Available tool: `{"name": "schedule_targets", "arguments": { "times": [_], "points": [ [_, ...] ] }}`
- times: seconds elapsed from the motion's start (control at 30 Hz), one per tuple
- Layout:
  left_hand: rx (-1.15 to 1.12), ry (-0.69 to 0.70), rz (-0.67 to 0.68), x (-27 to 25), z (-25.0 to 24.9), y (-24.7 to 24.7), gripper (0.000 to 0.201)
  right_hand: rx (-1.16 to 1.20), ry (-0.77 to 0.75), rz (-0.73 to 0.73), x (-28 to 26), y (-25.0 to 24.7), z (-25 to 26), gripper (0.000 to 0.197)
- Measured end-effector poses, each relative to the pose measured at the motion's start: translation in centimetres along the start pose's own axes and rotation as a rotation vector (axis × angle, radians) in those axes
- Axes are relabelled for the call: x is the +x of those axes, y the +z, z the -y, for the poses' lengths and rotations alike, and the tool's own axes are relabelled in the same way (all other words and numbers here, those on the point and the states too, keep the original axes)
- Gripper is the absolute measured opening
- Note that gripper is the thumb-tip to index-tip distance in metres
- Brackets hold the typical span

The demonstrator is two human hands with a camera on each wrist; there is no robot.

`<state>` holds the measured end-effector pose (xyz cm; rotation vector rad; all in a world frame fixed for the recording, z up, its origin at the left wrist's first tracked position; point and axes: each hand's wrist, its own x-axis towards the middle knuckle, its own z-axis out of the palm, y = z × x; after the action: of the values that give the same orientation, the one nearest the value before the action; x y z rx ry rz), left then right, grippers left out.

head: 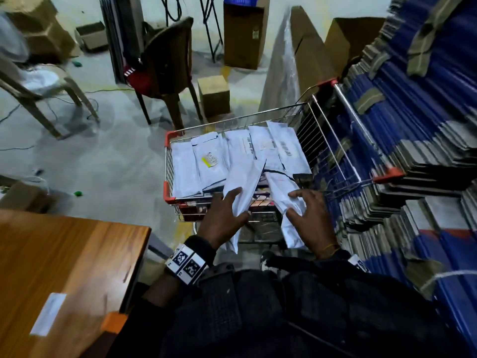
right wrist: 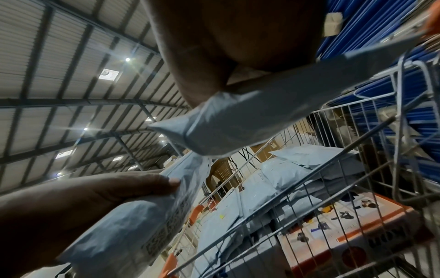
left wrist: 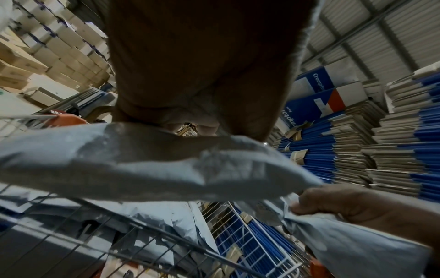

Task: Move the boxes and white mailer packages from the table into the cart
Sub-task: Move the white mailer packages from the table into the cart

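While a white label [head: 47, 313] lies near the wooden worktop's [head: 64, 254] front edge, the left hand [head: 219, 218] grips a white mailer [head: 244, 186] over the near rim of the wire cart [head: 304, 117]. More mailers [head: 206, 158], their printed labels too blurred to read, fill its basket. The right hand [head: 311, 215] curls round a second mailer [head: 284, 189] at the cart's near right corner. Stacked blue cartons [left wrist: 314, 88] beyond read "Crompto".
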<state>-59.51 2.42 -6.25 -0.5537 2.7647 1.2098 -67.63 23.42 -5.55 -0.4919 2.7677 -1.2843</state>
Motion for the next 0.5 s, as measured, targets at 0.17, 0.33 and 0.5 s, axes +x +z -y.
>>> {"name": "schedule_targets", "arguments": {
  "times": [0.17,0.33,0.5],
  "points": [
    [-0.010,-0.082,0.011,8.2,-2.2,1.1,0.069,0.015,0.001,0.043,8.8,-0.3,-2.4,0.032],
    [0.018,-0.197,0.057,16.6,-4.6,2.9,0.070,0.026,0.114,0.076,16.9,0.5,-6.1,0.037],
    [0.034,-0.357,0.041,23.9,-5.9,5.0,0.067,-0.008,0.175,0.119,24.2,1.8,-9.1,0.042]
  ]
}}
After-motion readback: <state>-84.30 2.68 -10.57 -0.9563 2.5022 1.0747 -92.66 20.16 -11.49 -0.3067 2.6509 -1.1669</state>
